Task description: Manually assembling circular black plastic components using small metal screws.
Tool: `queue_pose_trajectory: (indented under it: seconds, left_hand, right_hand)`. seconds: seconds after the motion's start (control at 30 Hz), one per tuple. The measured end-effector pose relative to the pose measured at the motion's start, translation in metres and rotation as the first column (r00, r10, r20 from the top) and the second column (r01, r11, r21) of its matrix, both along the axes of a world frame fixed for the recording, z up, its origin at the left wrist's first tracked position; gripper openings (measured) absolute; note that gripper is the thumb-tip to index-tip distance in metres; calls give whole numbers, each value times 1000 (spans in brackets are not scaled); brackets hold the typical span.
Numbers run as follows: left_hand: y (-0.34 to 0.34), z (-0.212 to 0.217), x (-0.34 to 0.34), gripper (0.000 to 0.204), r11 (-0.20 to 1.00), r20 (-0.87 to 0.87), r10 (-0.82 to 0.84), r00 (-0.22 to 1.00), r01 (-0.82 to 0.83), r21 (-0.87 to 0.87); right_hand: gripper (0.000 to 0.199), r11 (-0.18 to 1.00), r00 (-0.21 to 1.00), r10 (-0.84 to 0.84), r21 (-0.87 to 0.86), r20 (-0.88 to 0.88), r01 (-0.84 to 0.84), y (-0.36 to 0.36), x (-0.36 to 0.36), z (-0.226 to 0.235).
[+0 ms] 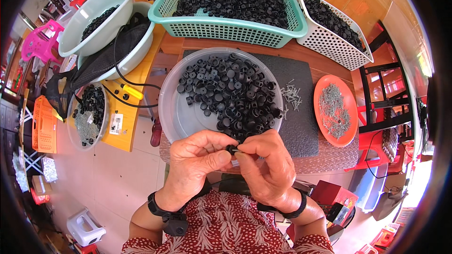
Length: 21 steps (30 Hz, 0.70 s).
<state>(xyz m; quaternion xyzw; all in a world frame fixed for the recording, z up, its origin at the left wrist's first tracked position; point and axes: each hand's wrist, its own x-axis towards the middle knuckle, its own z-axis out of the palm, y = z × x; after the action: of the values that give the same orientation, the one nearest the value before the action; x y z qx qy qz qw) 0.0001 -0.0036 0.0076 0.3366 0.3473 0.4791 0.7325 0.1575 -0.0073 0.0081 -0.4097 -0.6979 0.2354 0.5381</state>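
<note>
Above the near edge of the work table, my left hand (195, 155) pinches a small round black plastic cap (231, 148) between thumb and fingers. My right hand (267, 163) meets it from the other side, thumb and forefinger closed on a thin silvery screw (238, 150) that points at the cap. Just beyond both hands stands a wide clear plastic basin (170, 117), heaped with similar black caps (226, 84). Loose screws (292, 95) lie on a dark foam mat (299, 131) to the basin's right. An orange oval plate (321, 121) farther right carries more screws (335, 108).
At the back stand a green basket (226, 30) and a white basket (329, 49), both full of black parts. Pale green basins (120, 0) stand at left, near a yellow-handled tool (133, 92) and a tub of mixed parts (70, 113). A white stool (86, 226) is on the floor.
</note>
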Motion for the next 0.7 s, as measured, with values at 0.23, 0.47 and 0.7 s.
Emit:
queue_pose_trajectory:
  seconds: [0.23, 0.47, 0.7]
  left_hand:
    - [-1, -1, -2, 20, 998, -18, 26, 1000, -25, 53]
    - [0, -1, -7, 20, 997, -22, 55, 998, -54, 62]
    - [-1, 2, -6, 21, 993, -145, 82, 986, -69, 97]
  right_hand:
    - [25, 996, 999, -5, 92, 54, 0, 2, -1, 1]
    - [24, 995, 997, 18, 101, 76, -25, 5, -3, 2]
    - [22, 998, 999, 32, 59, 31, -34, 6, -5, 2]
